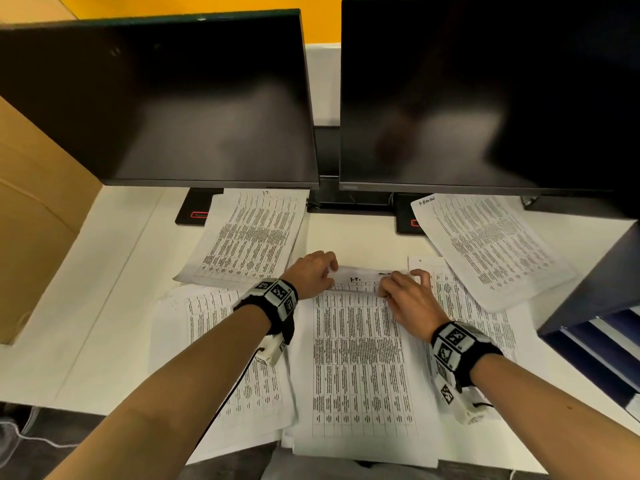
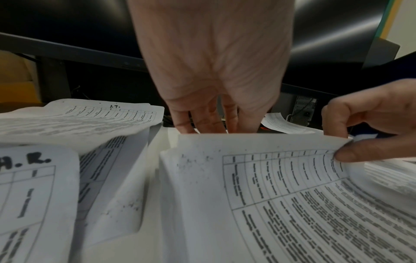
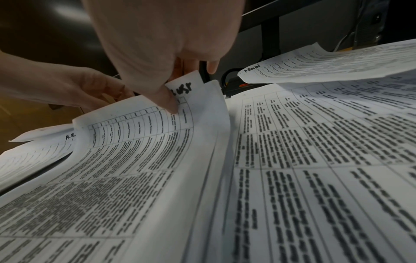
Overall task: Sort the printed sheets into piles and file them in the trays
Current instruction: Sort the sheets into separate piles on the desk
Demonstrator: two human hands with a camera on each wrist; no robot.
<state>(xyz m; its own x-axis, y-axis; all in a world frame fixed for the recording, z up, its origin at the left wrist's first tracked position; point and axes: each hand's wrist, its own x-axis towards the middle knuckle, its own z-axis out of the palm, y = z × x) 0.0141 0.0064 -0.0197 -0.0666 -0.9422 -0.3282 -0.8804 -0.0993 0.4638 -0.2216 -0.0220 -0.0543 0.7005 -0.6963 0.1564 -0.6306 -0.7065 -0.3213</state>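
The far edge of a printed sheet [image 1: 360,358], dense with gridded text, is pinched by the right hand [image 1: 410,299] and lifted on the curled fingers of the left hand [image 1: 311,271], at lower centre of the white desk [image 1: 104,271], both forearms extended.

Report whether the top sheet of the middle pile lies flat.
Not flat: both hands, left hand and right hand, hold the top sheet with its far edge lifted.

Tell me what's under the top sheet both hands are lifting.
Under the top sheet, pinched by the left hand and right hand, lie more printed sheets; one shows a handwritten heading. Their count and the rest are covered.
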